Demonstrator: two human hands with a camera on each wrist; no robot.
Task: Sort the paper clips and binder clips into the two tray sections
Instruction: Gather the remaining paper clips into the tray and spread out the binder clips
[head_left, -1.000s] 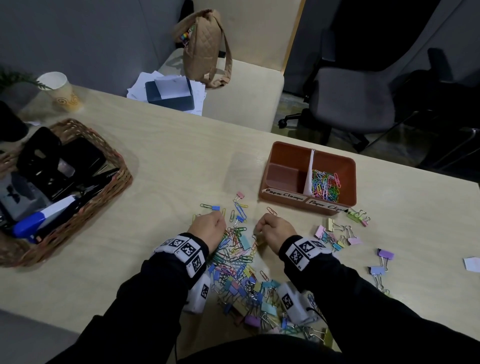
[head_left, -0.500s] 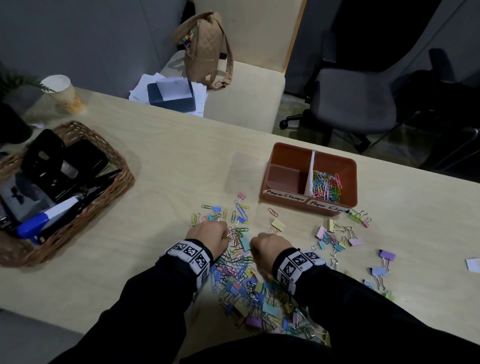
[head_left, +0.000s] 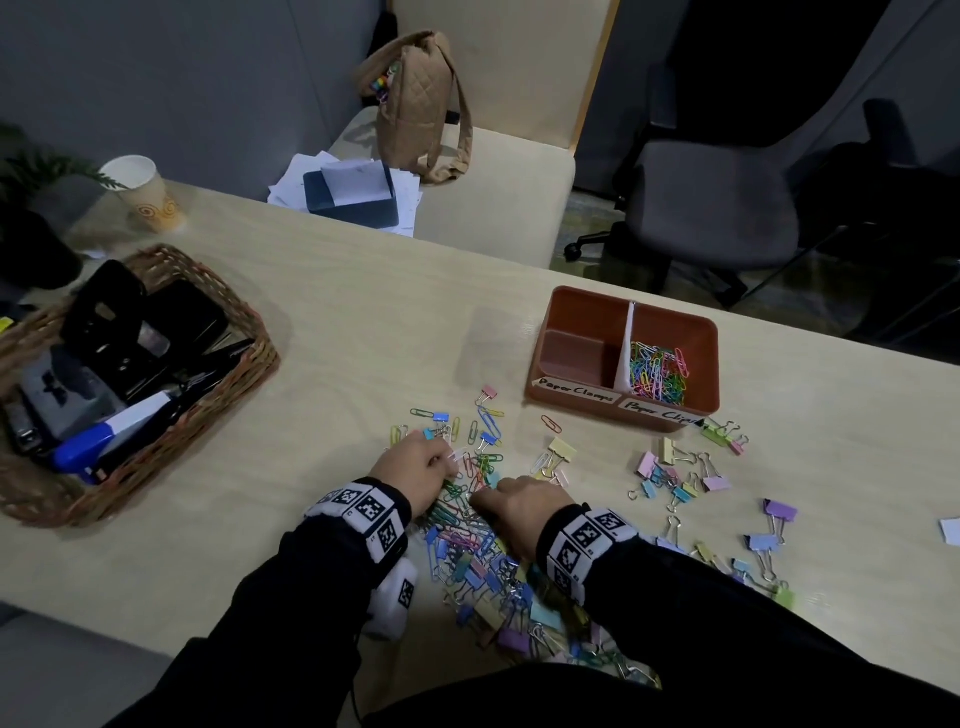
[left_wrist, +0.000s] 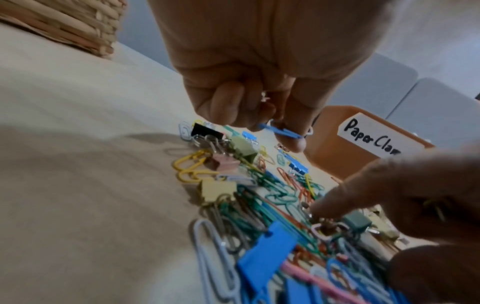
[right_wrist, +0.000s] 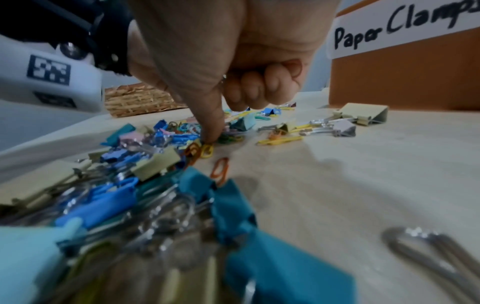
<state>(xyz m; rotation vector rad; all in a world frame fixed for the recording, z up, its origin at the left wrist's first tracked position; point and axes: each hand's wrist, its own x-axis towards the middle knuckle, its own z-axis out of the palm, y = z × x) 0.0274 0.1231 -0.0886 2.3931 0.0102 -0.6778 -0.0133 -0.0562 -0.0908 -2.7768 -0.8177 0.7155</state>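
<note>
A heap of coloured paper clips and binder clips (head_left: 467, 545) lies on the table in front of me. My left hand (head_left: 421, 470) rests on its far left edge. In the left wrist view its fingers (left_wrist: 272, 127) are curled and pinch a blue paper clip (left_wrist: 283, 132). My right hand (head_left: 514, 506) sits beside it on the heap. One straight digit (right_wrist: 211, 131) presses on paper clips there, and the other fingers are curled with nothing plainly in them. The brown tray (head_left: 670, 312) stands beyond. Paper clips (head_left: 657, 374) fill its right section, and its left section holds nothing.
Loose binder clips (head_left: 680, 475) are scattered right of the hands, and a yellow one (head_left: 561, 451) lies just ahead of them. A wicker basket (head_left: 218, 395) of office tools stands at the left. A paper cup (head_left: 143, 195) and a dark box (head_left: 353, 200) sit at the far edge.
Both hands have drawn back toward me over the heap. The yellow binder clip now lies uncovered ahead of the right hand. In the last half second they have barely shifted.
</note>
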